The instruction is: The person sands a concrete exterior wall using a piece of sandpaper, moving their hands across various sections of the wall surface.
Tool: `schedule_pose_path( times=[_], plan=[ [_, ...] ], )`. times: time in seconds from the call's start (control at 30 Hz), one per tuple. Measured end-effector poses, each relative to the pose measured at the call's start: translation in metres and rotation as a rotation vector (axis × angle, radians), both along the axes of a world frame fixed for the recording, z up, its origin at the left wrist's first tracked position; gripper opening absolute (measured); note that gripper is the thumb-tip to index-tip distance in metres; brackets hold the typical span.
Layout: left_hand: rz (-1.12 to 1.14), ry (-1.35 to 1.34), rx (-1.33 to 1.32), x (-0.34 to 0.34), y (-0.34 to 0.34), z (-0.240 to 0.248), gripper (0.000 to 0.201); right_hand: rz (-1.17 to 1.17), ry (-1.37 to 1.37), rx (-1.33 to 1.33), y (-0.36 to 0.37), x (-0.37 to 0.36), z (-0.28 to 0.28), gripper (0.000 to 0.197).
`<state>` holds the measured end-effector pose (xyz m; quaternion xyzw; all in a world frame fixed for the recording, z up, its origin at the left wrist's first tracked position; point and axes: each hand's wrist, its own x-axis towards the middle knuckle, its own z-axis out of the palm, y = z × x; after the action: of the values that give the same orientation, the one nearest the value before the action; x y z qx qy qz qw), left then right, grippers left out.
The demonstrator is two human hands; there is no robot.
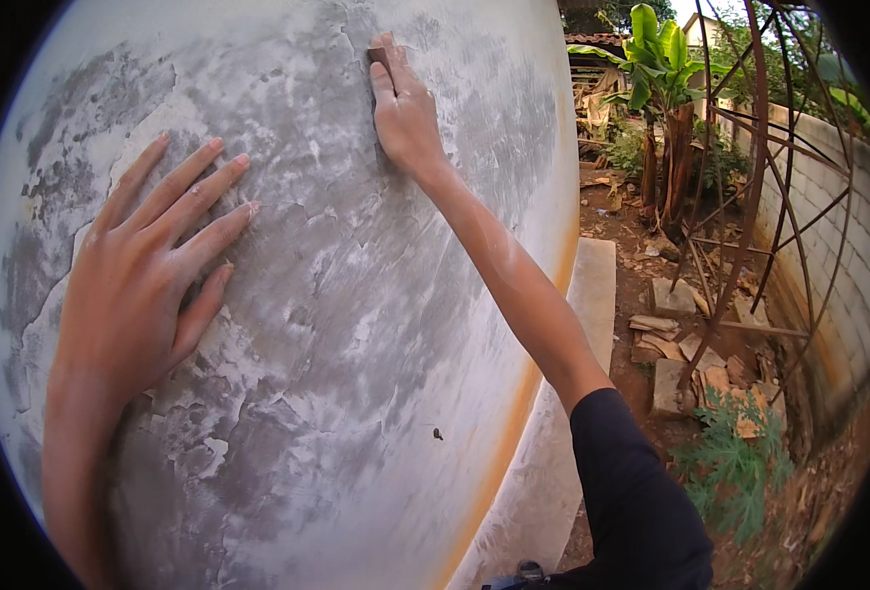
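A grey and white wall [327,324] with patchy, peeling paint fills most of the view. My left hand [154,236] lies against it on the left, fingers spread and empty, with pale dust on the fingertips. Higher up and to the right, my right hand [405,103] presses a small brown piece [377,55], which looks like folded sandpaper, to the wall. The fingers cover much of that piece. White dust marks the right forearm, which reaches up from a dark sleeve [631,472].
The wall ends at an orange-stained edge [513,433] beside a pale concrete ledge [592,305]. Farther right stand a rusty metal frame [740,206], a banana plant [661,128] and a block wall [838,256]. Broken slabs [671,388] and a leafy plant [740,462] are on the dirt.
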<state>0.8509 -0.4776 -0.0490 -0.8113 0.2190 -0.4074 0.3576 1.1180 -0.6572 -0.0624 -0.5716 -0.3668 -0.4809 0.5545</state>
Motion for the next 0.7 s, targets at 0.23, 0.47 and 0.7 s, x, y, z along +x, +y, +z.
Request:
schedule_pose_path(
  times=[0.23, 0.47, 0.7],
  plan=[
    [-0.005, -0.064, 0.051, 0.001, 0.003, -0.005, 0.038, 0.115, 0.179, 0.119, -0.009, 0.004, -0.078, 0.049],
    [0.081, -0.114, 0.132, -0.003, 0.007, -0.003, 0.040, 0.155, 0.084, -0.240, 0.025, -0.095, -0.316, 0.049],
    [0.217, -0.114, 0.181, -0.008, 0.000, -0.009, 0.041, 0.229, 0.152, -0.287, 0.042, -0.153, -0.393, 0.047]
  ],
)
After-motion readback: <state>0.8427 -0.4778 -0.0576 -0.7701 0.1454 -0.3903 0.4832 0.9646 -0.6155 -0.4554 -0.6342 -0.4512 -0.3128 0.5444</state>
